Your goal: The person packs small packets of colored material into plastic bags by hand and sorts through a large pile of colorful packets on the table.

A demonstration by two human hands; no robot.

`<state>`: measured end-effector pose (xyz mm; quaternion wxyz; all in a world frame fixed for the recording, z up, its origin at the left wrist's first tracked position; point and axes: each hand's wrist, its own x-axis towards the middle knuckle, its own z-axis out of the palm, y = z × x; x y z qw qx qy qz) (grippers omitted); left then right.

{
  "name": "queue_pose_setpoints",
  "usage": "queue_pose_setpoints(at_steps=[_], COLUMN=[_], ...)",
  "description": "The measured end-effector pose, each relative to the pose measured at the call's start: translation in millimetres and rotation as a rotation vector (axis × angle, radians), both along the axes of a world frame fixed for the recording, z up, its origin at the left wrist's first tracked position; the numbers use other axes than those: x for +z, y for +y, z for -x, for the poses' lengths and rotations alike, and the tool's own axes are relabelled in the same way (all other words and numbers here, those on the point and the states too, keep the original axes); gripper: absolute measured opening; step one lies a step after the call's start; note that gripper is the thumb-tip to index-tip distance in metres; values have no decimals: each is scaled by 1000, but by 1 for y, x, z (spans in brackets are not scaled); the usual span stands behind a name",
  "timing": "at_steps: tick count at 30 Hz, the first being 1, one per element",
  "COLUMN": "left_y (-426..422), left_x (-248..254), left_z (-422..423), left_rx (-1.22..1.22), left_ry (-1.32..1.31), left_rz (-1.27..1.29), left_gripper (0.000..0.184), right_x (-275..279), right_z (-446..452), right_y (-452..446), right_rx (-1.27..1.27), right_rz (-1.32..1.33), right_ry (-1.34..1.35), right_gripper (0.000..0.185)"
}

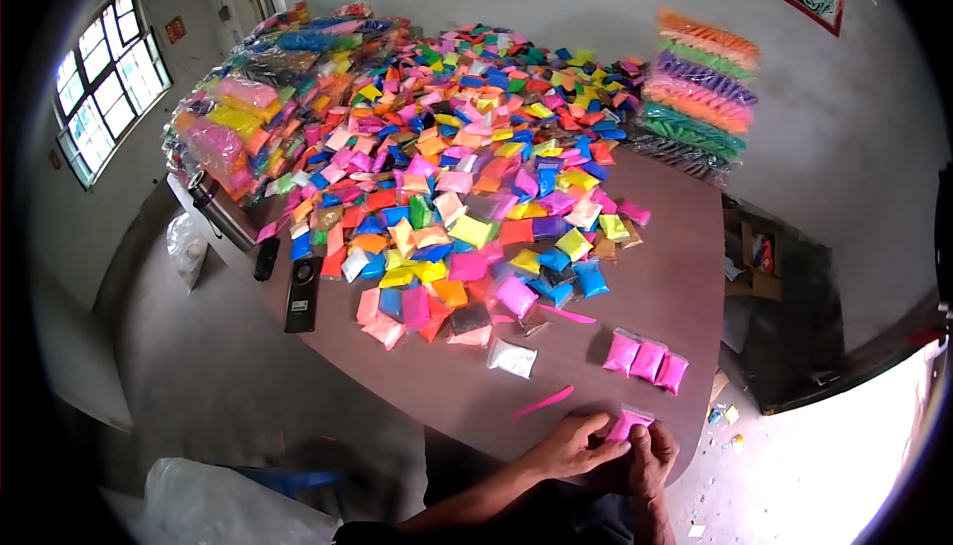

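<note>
At the table's near right edge, both my hands are on a small clear packet with bright pink filling (628, 422). My left hand (574, 449) grips its left side, and the thumb lies along its lower edge. My right hand (651, 458) pinches the packet from the right with the thumb up front. Just beyond, a row of three pink packets (646, 359) lies flat on the table. A pink plastic strip (543, 402) rests to the left of my hands, and a white packet (512, 357) lies farther left.
A big heap of multicoloured packets (476, 178) covers much of the table (675, 217). Stacked bags (701, 93) stand at the back right. A steel flask (222, 209), a black phone-like device (303, 294) and a small black object (266, 259) are along the left edge.
</note>
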<state>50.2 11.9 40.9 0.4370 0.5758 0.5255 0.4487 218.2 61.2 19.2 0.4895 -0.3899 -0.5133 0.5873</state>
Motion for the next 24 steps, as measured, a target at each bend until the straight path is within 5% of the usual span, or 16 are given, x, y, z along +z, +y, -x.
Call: queue_pose_setpoints(at_steps=[4,14,19,24], left_y=[4,3,5,2], left_x=[-6,-22,-13,-20], left_z=[-12,-10,-14,-12], left_rx=[155,206,273,300], left_ry=[-297,-171,-245,-323], left_rz=[-112,-123,-5,76], left_gripper=[26,27,24,10], right_x=[2,12,10,16], right_z=[-7,-7,-8,-10], right_y=[2,3,0,-5], right_rx=[28,101,106,143], right_rz=[-15,21,73,82], right_ry=[-85,-83,-145,-269], right_gripper=[24,27,13,13])
